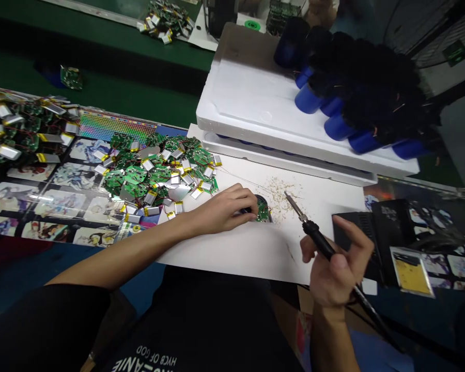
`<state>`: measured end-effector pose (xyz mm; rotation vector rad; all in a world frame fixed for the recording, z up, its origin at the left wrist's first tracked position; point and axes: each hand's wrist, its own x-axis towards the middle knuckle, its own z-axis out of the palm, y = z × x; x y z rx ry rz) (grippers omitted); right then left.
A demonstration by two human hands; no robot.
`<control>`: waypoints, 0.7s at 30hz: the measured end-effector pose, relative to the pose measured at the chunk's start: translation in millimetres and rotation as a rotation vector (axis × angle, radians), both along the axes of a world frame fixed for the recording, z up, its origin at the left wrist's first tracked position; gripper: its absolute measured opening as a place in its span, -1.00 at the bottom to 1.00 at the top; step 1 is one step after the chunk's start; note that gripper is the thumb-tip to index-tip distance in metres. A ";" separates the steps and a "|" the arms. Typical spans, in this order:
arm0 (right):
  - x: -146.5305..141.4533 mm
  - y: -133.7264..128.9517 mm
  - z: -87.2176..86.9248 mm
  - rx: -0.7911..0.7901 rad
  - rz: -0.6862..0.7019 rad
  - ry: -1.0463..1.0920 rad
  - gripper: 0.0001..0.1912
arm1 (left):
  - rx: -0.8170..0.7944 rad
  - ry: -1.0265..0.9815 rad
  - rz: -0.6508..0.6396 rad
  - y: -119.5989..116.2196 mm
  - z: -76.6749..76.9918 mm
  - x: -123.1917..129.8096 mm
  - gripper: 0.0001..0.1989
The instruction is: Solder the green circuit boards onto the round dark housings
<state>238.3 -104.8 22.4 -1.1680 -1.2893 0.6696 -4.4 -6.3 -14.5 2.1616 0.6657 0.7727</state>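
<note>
A soldering iron (312, 230) with a black handle lies in my right hand (335, 263), its metal tip pointing up and left over the white board (225, 248). My left hand (234, 207) rests on the board, its fingers closed at the left edge of a round piece with a green circuit board (262, 209) in it. Brownish crumbs (281, 194) are scattered just beyond that piece. Thin wire (248, 181) runs across the board from the pile of green circuit boards (135, 175) with silver battery cells, left of my left hand.
Stacked white foam trays (248, 98) stand at the back, with many blue and black cylinders (309, 99) on top. More circuit boards with cells (27, 129) lie at the far left. A black stand (360, 237) and a yellow sponge in a case (412, 271) are at right.
</note>
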 end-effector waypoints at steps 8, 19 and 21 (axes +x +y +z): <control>38.0 -32.7 -6.1 -0.092 0.014 -0.312 -0.82 | 0.009 -0.002 -0.002 0.0 -0.6 0.4 -0.88; 27.2 -21.0 -2.6 -0.053 0.050 -0.580 -0.91 | 0.020 0.013 0.002 -0.1 2.2 0.5 -0.86; 28.0 -20.9 -3.4 -0.061 0.055 -0.586 -0.91 | 0.019 0.013 0.001 0.1 1.8 0.2 -0.85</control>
